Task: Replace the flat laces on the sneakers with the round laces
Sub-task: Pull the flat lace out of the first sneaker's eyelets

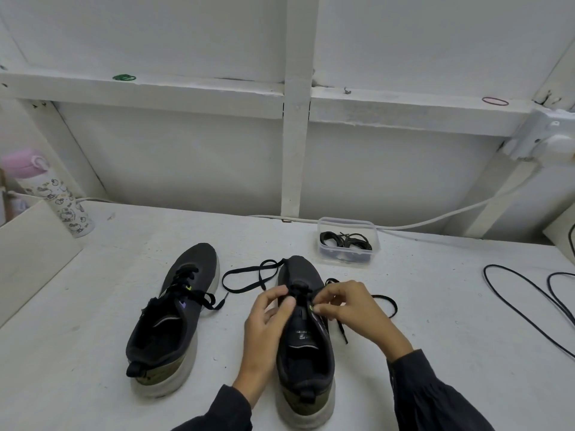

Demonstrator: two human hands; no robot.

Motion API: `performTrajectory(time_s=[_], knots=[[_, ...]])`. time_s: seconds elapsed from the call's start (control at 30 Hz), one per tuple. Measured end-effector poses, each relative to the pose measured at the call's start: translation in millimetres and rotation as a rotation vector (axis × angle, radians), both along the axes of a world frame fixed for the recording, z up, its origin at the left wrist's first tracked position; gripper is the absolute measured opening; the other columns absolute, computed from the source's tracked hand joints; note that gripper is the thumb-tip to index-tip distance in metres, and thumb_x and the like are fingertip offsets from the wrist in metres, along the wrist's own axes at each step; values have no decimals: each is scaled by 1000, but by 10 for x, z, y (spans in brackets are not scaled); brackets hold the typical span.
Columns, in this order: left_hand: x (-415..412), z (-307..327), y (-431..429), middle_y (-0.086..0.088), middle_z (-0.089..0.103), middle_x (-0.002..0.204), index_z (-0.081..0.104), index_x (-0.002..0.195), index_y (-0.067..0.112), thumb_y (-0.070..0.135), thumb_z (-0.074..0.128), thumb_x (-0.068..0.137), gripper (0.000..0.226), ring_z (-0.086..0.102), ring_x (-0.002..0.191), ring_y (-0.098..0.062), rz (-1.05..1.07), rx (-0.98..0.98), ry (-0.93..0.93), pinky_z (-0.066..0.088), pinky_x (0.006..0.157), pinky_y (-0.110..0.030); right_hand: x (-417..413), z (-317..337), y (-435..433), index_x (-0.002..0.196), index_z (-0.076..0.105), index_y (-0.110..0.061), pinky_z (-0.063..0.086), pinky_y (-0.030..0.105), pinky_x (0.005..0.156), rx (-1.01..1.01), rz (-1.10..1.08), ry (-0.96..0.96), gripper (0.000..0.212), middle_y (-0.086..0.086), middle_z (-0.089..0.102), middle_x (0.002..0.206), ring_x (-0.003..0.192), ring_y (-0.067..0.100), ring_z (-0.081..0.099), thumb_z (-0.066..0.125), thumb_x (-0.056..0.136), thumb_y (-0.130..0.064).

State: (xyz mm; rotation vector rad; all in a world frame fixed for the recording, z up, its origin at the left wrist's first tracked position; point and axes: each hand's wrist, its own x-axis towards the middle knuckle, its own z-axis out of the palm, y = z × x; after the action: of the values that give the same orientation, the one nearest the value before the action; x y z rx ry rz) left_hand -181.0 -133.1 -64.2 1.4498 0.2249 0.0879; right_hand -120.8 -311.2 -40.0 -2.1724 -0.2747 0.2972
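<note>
Two dark sneakers with pale soles stand on the white table, toes pointing away from me. The left sneaker (169,325) still carries its flat black lace, loosely tied. On the right sneaker (303,353) the flat lace (249,275) is loosened, with loops trailing onto the table on both sides. My left hand (267,325) pinches the lace at the left side of the eyelets. My right hand (348,309) pinches the lace at the right side of the eyelets. Round black laces (345,239) lie coiled in a clear plastic tub (371,227) behind the right sneaker.
A patterned bottle with a pink lid (49,191) stands at the back left beside a white board (31,259). Black cables (529,309) loop across the table's right side. A white cable (435,220) runs along the wall to a socket (550,141).
</note>
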Motion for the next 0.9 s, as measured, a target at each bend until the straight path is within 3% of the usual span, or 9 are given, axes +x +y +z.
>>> performTrajectory(time_s=[0.13,0.27,0.47,0.57,0.67,0.77,0.9], knots=[[-38,-123,-51,15,54,137,51,130,35,5,67,89,54,48,128,0,-110,186,-59,39,109,-24,-33,-78,75,92,75,-29,55,33,78,27,-74,-102,14,-10,73,83,77,9,67,77,79,-24],[-11,-134,-37,12,41,150,38,135,42,-11,53,88,73,36,139,-3,-145,276,-16,31,118,-35,-18,-62,124,88,77,-23,52,26,76,-38,-80,-187,7,-10,72,84,78,5,65,76,80,-22],[2,-114,-44,8,34,154,30,141,38,-20,43,84,82,30,144,-7,-185,321,-2,26,120,-36,51,-34,190,85,60,-21,48,31,67,-222,10,-236,2,-8,64,76,71,9,59,60,86,-22],[7,-114,-41,10,33,154,30,139,39,-21,41,83,82,29,144,-7,-199,343,-2,25,120,-35,85,-80,226,88,52,-20,45,35,62,-172,-56,-263,5,-4,63,71,64,15,57,55,92,-21],[6,-112,-26,11,34,153,31,137,40,-21,42,84,81,28,144,-5,-194,335,2,24,120,-35,85,-122,250,90,59,-20,47,32,62,-88,-120,-239,4,-6,64,71,62,9,57,57,94,-21],[5,-113,-27,13,34,153,34,139,35,-21,42,84,80,28,144,-4,-191,324,11,23,120,-33,99,-88,113,86,70,-16,56,34,64,113,-165,-54,6,-3,67,69,59,7,61,67,90,-18],[-3,-123,-35,15,31,153,38,144,24,-20,43,86,73,25,144,-2,-206,323,5,22,120,-30,69,-113,-38,82,77,-22,56,31,72,114,-92,-34,2,-9,73,76,67,5,65,79,80,-21]])
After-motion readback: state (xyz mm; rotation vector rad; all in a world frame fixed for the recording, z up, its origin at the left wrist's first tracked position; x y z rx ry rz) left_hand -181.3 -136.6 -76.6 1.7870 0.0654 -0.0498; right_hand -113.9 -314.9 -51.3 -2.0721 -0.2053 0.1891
